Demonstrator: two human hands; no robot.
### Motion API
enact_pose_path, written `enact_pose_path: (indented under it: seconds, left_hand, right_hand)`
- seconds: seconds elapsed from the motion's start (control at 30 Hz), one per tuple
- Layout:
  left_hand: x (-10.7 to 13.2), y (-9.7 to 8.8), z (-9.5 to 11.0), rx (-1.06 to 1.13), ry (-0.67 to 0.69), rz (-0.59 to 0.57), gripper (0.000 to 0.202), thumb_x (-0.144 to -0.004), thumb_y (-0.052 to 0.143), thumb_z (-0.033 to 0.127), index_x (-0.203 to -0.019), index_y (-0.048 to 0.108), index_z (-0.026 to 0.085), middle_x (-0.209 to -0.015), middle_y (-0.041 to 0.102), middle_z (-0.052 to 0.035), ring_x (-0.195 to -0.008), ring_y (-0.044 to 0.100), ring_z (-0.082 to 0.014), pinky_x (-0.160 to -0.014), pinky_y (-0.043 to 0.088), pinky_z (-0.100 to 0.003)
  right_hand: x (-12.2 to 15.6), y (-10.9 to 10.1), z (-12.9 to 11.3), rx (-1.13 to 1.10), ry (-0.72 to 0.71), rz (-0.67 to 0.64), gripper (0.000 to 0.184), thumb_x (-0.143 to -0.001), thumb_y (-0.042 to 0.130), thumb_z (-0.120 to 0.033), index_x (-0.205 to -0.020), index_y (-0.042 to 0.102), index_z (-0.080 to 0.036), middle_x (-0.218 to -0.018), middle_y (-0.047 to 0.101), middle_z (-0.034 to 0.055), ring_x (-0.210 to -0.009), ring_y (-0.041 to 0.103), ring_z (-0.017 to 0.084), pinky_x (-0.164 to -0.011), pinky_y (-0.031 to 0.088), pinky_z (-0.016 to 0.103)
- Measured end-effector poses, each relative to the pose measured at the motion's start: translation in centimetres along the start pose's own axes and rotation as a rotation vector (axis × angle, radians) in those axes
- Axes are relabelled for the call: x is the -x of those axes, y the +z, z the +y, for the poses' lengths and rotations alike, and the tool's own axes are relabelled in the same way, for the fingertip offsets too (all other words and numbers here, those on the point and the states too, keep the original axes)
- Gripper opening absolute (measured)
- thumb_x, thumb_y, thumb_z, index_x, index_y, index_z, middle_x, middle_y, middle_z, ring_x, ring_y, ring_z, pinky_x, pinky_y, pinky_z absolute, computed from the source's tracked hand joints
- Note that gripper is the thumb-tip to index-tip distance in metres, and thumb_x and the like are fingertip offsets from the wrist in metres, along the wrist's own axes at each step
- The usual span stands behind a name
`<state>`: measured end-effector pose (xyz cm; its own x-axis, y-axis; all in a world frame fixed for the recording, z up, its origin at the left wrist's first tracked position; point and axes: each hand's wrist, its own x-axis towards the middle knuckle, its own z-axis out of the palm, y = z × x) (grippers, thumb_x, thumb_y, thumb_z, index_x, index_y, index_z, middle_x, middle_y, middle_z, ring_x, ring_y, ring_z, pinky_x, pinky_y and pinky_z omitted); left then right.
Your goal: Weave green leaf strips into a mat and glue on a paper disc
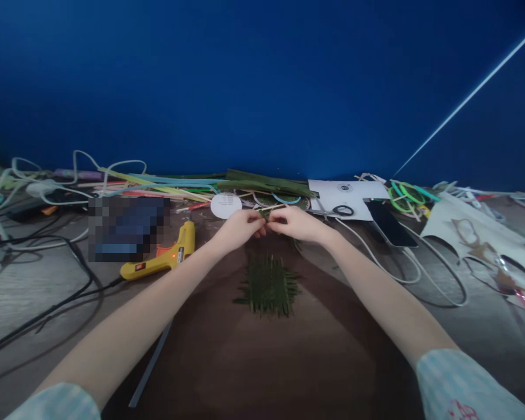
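Lying at left, yellow glue gun [170, 258] was placed beside work, presumably for easy reach. Left hand [240, 227] was closed, small leaf piece [263, 214] pinched in fingertips. Woven leaf mat [269, 287] was laid flat, centre, nearer, apparently leaving fingers room. Right hand [295, 225] was pinched on same piece, likely for finer control. Phone [392, 224] was set far right, cable [415, 261] attached.

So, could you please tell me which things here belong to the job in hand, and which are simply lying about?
In the job:
small green piece, pinched by the left grip and right grip
fringed green square
probably the long green leaves
possibly the lit yellow glue gun

Apparently lying about:
phone
round white card
printed white sheet
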<state>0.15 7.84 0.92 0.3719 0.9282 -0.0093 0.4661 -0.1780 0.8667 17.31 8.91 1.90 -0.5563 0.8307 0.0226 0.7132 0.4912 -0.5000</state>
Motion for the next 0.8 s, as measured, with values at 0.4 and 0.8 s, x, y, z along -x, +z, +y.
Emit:
enact_pose_path:
  seconds: [0.4, 0.8]
  left_hand:
    - [-0.1, -0.4, -0.6, -0.022, -0.033, 0.004, 0.018, -0.076, 0.046, 0.019, -0.081, 0.062, 0.013, -0.068, 0.066, -0.0036, -0.058, 0.058, -0.0123, -0.058, 0.044, -0.023]
    - [0.0, -0.5, -0.4, -0.022, -0.041, 0.006, 0.019, -0.075, 0.045, 0.017, -0.082, 0.062, 0.013, -0.069, 0.066, -0.0042, -0.058, 0.057, -0.0121, -0.061, 0.046, -0.023]
  right_hand:
    - [-0.2, -1.1, 3.1, 0.091, 0.22, 0.055, 0.021, -0.079, 0.046, -0.028, -0.064, 0.057, -0.018, -0.059, 0.057, 0.0026, -0.054, 0.048, 0.013, -0.054, 0.03, 0.027]
    - [0.0, -1.9, 4.5, 0.123, 0.256, 0.26, 0.021, -0.077, 0.045, -0.026, -0.081, 0.062, -0.016, -0.09, 0.063, 0.011, -0.08, 0.057, 0.021, -0.071, 0.042, 0.034]
